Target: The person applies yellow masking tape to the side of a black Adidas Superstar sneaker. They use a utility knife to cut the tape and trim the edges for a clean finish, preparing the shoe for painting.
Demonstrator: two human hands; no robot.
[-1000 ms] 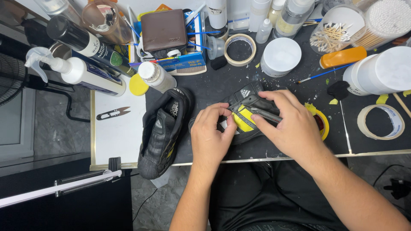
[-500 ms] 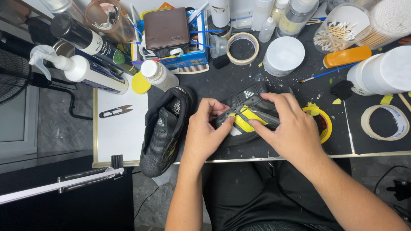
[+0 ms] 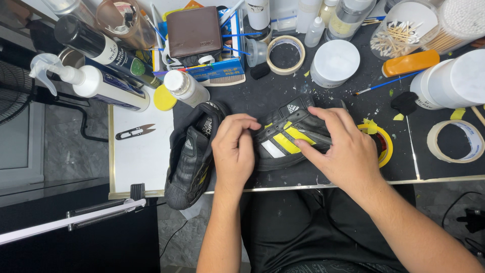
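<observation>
A black sneaker with yellow and white stripes (image 3: 287,135) lies on its side on the dark work mat (image 3: 283,91). My right hand (image 3: 343,146) presses on its side, fingers spread over the stripes. My left hand (image 3: 235,149) pinches at the shoe's heel end with curled fingers. A second black sneaker (image 3: 192,156) lies just left of my left hand, its toe hanging over the table's front edge. Whether a small piece of tape sits between my left fingers cannot be made out.
A yellow tape roll (image 3: 381,144) lies right of the shoe, a masking tape roll (image 3: 454,141) farther right, another (image 3: 285,54) behind. Spray bottle (image 3: 96,86), small white bottle (image 3: 186,87), thread snips (image 3: 134,132), white jars (image 3: 333,63), cotton swabs (image 3: 404,30) and a brown wallet (image 3: 194,31) crowd the back.
The striped sneaker has turned so its striped side shows more fully. My left hand has shifted up onto its heel end, and my right hand lies flatter across it.
</observation>
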